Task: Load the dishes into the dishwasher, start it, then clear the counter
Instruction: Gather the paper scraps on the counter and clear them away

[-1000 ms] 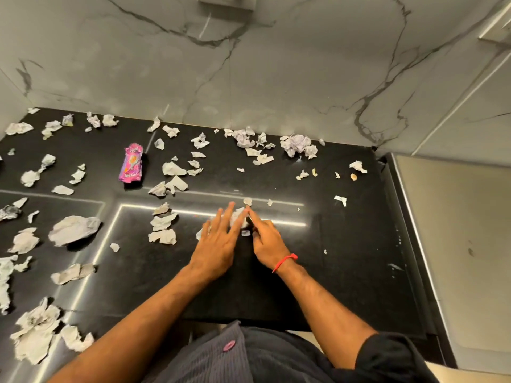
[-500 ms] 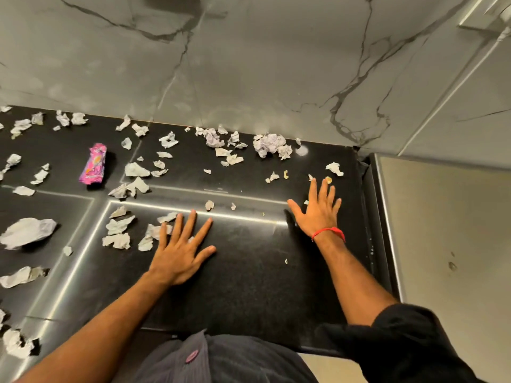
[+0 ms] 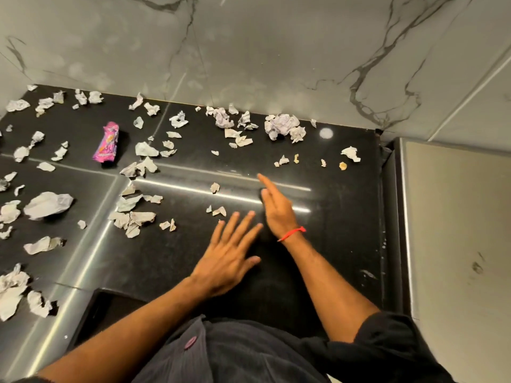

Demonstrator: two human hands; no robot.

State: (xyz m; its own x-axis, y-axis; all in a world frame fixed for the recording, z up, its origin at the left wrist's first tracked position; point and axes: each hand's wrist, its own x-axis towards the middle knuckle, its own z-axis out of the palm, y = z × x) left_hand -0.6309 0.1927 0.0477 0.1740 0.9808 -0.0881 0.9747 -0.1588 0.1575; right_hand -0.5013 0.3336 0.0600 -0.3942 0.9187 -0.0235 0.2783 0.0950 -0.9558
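A black polished counter [image 3: 331, 244] is strewn with several torn and crumpled paper scraps. My left hand [image 3: 231, 250] lies flat on the counter with its fingers spread and straight. Just right of it, my right hand [image 3: 276, 207], with a red thread at the wrist, is edge-on to the counter with straight fingers pointing away from me. Small scraps [image 3: 217, 210] lie just beyond my left fingertips. A larger crumpled wad [image 3: 282, 125] sits by the wall. Neither hand holds anything.
A pink snack wrapper [image 3: 106, 142] lies at the left back. A big crumpled paper [image 3: 48, 204] and more scraps cover the left side. A marble wall [image 3: 249, 56] backs the counter. A steel-edged appliance top [image 3: 456, 230] adjoins on the right.
My right hand has swept back left from the counter's right side toward the middle and turned on edge. My left hand has shifted right, close beside it.
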